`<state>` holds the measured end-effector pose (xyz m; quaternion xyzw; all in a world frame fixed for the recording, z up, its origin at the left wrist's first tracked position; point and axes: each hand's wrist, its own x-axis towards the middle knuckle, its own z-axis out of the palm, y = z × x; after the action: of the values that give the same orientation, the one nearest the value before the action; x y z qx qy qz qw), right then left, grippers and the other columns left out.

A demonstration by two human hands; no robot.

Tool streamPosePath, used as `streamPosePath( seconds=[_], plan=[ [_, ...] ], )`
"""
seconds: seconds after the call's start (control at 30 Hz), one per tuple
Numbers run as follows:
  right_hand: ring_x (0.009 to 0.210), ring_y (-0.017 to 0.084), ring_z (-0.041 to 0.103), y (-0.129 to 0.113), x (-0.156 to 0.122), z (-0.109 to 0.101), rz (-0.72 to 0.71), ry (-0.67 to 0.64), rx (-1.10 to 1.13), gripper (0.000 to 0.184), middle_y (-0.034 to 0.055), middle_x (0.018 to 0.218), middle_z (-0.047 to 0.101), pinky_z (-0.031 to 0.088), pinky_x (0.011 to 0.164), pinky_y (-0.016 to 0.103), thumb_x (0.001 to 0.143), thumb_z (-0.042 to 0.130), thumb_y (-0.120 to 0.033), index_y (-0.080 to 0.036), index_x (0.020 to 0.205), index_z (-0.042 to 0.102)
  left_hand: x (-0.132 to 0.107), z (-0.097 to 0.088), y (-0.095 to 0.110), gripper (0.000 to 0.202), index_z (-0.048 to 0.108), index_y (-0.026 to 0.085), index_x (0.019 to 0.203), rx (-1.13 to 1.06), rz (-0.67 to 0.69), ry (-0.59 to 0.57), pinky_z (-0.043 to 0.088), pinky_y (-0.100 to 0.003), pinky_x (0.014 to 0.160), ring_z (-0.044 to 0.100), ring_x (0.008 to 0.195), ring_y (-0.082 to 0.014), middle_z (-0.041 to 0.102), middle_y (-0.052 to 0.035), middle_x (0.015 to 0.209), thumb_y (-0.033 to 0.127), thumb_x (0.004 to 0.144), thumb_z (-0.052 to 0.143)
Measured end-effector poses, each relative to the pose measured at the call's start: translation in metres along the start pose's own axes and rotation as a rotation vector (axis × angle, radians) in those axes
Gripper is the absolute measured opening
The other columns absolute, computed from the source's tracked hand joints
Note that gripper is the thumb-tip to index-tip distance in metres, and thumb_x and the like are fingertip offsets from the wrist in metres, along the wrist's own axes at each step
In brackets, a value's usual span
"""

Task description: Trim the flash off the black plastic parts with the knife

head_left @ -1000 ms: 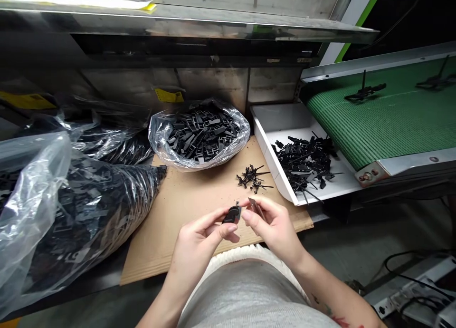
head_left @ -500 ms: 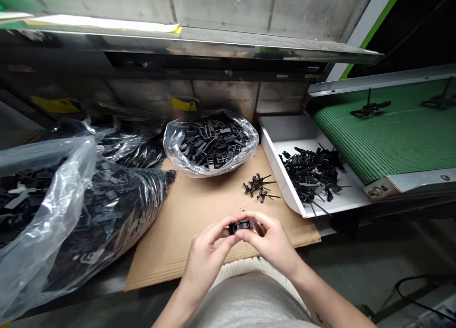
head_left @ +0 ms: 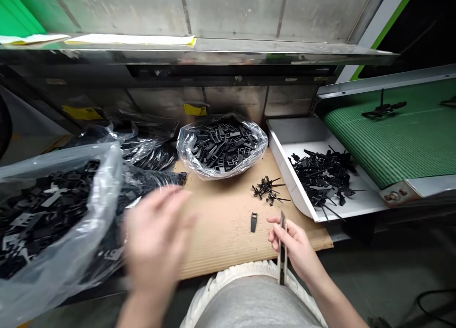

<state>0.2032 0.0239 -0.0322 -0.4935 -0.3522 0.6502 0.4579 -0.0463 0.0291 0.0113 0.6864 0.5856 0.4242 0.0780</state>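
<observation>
My left hand is smeared by motion in front of the large clear bag of black plastic parts at the left; its fingers look spread, and I cannot see anything in it. My right hand is closed on a slim utility knife, held upright near the cardboard's front edge. One small black part lies loose on the cardboard sheet, just left of my right hand.
A smaller open bag of black parts sits at the back. A small pile of sprue pieces lies beside a white tray with more black scraps. A green conveyor belt runs at the right, a metal shelf overhead.
Both hands held one black part together before. Now they are apart: the left has swung left toward the large bag, the right keeps the knife, and a black part lies on the cardboard.
</observation>
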Motion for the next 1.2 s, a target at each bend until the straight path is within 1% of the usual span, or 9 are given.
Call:
streamPosePath(
  seconds=[0.13, 0.2, 0.27, 0.33, 0.43, 0.63, 0.77, 1.0, 1.2],
  plan=[
    [0.048, 0.008, 0.048, -0.002, -0.001, -0.005, -0.094, 0.062, 0.073, 0.030, -0.0022, 0.061, 0.056, 0.036, 0.048, 0.021, 0.080, 0.054, -0.045, -0.017, 0.091, 0.054, -0.010, 0.135, 0.013, 0.016, 0.062, 0.015, 0.083, -0.023, -0.117, -0.498, 0.050, -0.032, 0.067, 0.060, 0.071, -0.0144, 0.063, -0.0018, 0.079, 0.030, 0.080, 0.058],
    [0.046, 0.008, 0.047, -0.001, -0.003, -0.009, -0.096, 0.062, 0.062, 0.029, -0.0029, 0.060, 0.055, 0.036, 0.047, 0.020, 0.081, 0.053, -0.045, -0.017, 0.090, 0.054, -0.014, 0.173, 0.010, 0.020, 0.059, 0.013, 0.093, -0.015, -0.209, -0.585, 0.050, -0.035, 0.070, 0.060, 0.078, -0.0156, 0.062, -0.0040, 0.090, 0.030, 0.083, 0.055],
    [0.045, 0.008, 0.047, 0.002, -0.005, -0.012, -0.086, 0.070, 0.014, 0.030, -0.0031, 0.060, 0.054, 0.036, 0.046, 0.021, 0.082, 0.051, -0.047, -0.017, 0.088, 0.054, -0.014, 0.185, 0.007, 0.022, 0.057, 0.013, 0.098, -0.049, -0.276, -0.632, 0.049, -0.039, 0.075, 0.059, 0.087, -0.0181, 0.060, -0.0059, 0.099, 0.029, 0.084, 0.054],
    [0.044, 0.008, 0.046, 0.004, -0.009, -0.015, -0.083, 0.087, -0.073, 0.032, -0.0035, 0.059, 0.052, 0.035, 0.045, 0.021, 0.082, 0.048, -0.048, -0.017, 0.088, 0.053, -0.009, 0.173, 0.007, 0.019, 0.058, 0.013, 0.095, -0.146, -0.310, -0.668, 0.047, -0.041, 0.079, 0.058, 0.090, -0.0188, 0.061, -0.0059, 0.100, 0.028, 0.083, 0.055],
    [0.047, 0.010, 0.045, 0.003, -0.015, -0.016, -0.131, 0.123, -0.335, 0.034, -0.0031, 0.059, 0.049, 0.036, 0.047, 0.023, 0.087, 0.041, -0.046, -0.016, 0.097, 0.054, 0.002, 0.133, 0.020, 0.017, 0.060, 0.013, 0.091, -0.380, -0.358, -0.692, 0.049, -0.034, 0.077, 0.061, 0.086, -0.0178, 0.065, -0.0058, 0.092, 0.026, 0.081, 0.056],
    [0.083, 0.018, 0.054, -0.021, -0.025, 0.003, -0.509, -0.015, -0.833, 0.030, 0.0073, 0.090, 0.058, 0.042, 0.073, 0.030, 0.091, 0.035, -0.026, -0.017, 0.114, 0.053, 0.002, 0.062, 0.051, 0.033, 0.061, 0.011, 0.099, -0.677, -0.514, -0.590, 0.051, -0.029, 0.057, 0.062, 0.067, -0.0191, 0.067, -0.0083, 0.076, 0.031, 0.072, 0.059],
    [0.071, 0.017, 0.053, -0.034, -0.025, 0.017, -0.706, -0.011, -0.882, 0.023, 0.0054, 0.077, 0.059, 0.042, 0.065, 0.030, 0.089, 0.042, -0.021, -0.015, 0.104, 0.059, -0.004, 0.051, 0.059, 0.021, 0.067, 0.016, 0.088, -0.715, -0.479, -0.445, 0.049, -0.027, 0.059, 0.059, 0.065, -0.0162, 0.064, -0.0037, 0.072, 0.026, 0.069, 0.065],
    [0.070, 0.014, 0.055, -0.038, -0.023, 0.022, -0.588, -0.038, -0.769, 0.019, 0.0035, 0.077, 0.059, 0.043, 0.062, 0.025, 0.089, 0.044, -0.020, -0.016, 0.095, 0.062, -0.009, 0.049, 0.066, 0.018, 0.052, 0.019, 0.068, -0.426, -0.142, -0.217, 0.041, -0.019, 0.056, 0.049, 0.061, -0.0103, 0.049, 0.0048, 0.063, 0.013, 0.068, 0.069],
    [0.066, 0.015, 0.052, -0.036, -0.026, 0.022, -0.744, 0.065, -0.901, 0.019, 0.0042, 0.071, 0.058, 0.041, 0.061, 0.028, 0.087, 0.046, -0.017, -0.014, 0.096, 0.062, -0.012, 0.046, 0.060, 0.020, 0.060, 0.017, 0.097, -0.262, 0.192, -0.143, 0.040, -0.026, 0.062, 0.050, 0.070, -0.0141, 0.054, -0.0015, 0.076, 0.011, 0.078, 0.059]
  ],
)
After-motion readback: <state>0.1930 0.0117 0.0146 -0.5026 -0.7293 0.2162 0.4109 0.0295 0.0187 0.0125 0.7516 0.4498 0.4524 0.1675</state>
